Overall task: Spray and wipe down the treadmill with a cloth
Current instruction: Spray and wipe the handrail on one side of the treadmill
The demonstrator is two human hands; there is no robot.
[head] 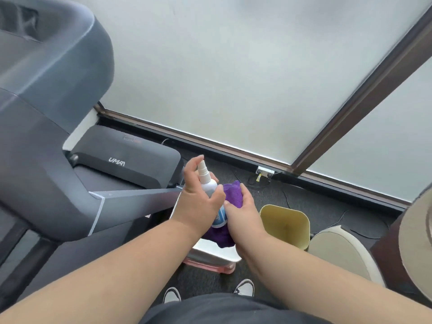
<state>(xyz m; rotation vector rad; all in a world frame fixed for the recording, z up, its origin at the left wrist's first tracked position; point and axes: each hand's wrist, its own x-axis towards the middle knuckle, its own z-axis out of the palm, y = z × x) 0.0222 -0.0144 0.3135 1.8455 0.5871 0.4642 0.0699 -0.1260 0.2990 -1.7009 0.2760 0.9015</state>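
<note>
Frosted glass panels with dark brown frames back a dark carpeted floor [210, 284]. At left stands the grey treadmill [58, 160], its motor cover lettered "UMAY". Beside it, the left hand [198, 204] curls around a white spray bottle [210, 188] with an unreadable blue label, forefinger over the nozzle. The right hand [243, 213] grips a purple cloth [232, 194], touching the bottle. A yellow bin [285, 225] stands just right.

A yellow bin [285, 224] is standing on the dark carpet [304, 197], beside a beige lidded bin [339, 251]; cables [254, 181] are trailing near the frosted window [233, 66].
</note>
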